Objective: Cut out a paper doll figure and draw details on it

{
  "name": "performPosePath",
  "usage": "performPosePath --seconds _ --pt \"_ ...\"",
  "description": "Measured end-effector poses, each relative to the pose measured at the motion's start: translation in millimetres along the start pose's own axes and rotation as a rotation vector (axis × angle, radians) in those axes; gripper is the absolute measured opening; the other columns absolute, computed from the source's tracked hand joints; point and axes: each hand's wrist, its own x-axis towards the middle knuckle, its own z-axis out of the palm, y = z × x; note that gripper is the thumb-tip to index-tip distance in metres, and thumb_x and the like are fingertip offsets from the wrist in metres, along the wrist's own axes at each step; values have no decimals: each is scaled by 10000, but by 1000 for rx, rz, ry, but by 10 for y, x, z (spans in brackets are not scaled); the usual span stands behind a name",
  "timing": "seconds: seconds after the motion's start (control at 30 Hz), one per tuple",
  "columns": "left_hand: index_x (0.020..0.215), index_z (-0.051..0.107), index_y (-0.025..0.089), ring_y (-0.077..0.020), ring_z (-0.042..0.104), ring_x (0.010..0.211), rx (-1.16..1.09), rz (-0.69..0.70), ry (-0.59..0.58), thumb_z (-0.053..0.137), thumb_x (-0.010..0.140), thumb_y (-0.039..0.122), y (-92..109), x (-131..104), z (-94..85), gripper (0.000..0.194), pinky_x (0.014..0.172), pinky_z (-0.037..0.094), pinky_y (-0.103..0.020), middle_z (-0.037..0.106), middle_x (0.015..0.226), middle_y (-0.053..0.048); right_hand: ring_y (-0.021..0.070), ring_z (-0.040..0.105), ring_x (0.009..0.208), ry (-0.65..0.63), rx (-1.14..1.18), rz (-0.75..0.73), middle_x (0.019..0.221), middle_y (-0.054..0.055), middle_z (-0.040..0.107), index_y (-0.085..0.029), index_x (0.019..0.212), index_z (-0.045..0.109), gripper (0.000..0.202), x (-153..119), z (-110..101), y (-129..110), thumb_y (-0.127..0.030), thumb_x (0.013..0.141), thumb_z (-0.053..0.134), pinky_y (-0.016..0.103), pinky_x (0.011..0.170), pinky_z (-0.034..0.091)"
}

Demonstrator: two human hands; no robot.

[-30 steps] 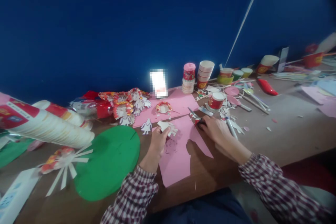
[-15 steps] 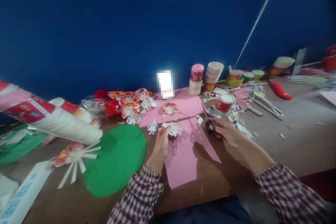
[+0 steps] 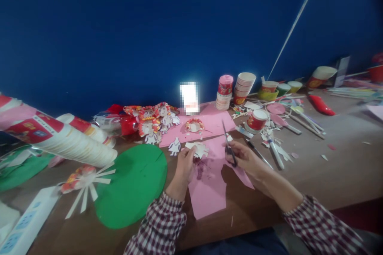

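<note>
My left hand pinches a small white paper piece with cut, jagged edges. Held in my right hand is a pair of black-handled scissors, blades pointing up and away, a short way to the right of the white piece. Below both hands lies a pink paper sheet with irregular cut edges. A white cut-out figure with a dark outline rests on the table just left of my left hand. Behind it, on a second pink sheet, sits a ring with a red and yellow braided border.
A green paper oval lies at left, near a long stack of paper cups and a power strip. Decorated paper figures cluster behind. Right of my hands are a red cup, paper scraps and pens.
My right hand with the scissors has moved left, closer to the white paper piece, and the blades now point upward. The pen that was behind it has come into view.
</note>
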Motion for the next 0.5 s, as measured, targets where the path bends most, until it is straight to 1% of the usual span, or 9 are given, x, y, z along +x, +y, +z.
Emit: performPosePath --seconds 0.07,0.13,0.2,0.3,0.43,0.5 --pt "609 393 198 -89 425 515 -41 -30 7 598 737 464 -9 -10 8 359 509 380 -229 394 541 56 99 533 649 -64 2 65 731 -17 590 -176 1031 570 412 -72 124 1 -353 705 747 220 602 419" --pt "619 413 194 -85 416 500 -71 -58 13 623 726 459 -11 -20 15 354 476 348 -218 396 538 58 101 538 631 -119 45 118 755 -4 617 -180 1014 550 413 -137 225 18 -375 706 745 220 566 406" --pt "619 430 188 -83 410 494 -87 -67 14 639 715 470 -14 -23 19 364 459 324 -213 408 541 55 93 525 595 -146 83 130 702 -17 603 -176 1011 541 417 -180 292 52 -392 714 738 215 544 388" --pt "598 416 188 -72 378 487 -103 -53 32 657 696 483 -33 -15 20 393 458 307 -207 398 536 60 82 506 563 -173 105 137 613 -38 556 -156 966 547 440 -212 344 101 -438 694 747 204 528 372" --pt "584 390 193 -58 293 438 -86 -47 61 660 700 472 -61 -16 16 405 424 236 -208 341 493 81 83 511 533 -199 113 223 613 -17 569 -144 932 537 464 -239 376 108 -528 720 691 184 457 354" --pt "575 385 194 -57 279 427 -67 -47 71 655 709 464 -56 -27 16 405 420 220 -210 329 482 84 87 522 520 -195 103 253 618 -6 583 -143 941 533 484 -251 388 100 -557 730 667 171 418 336"
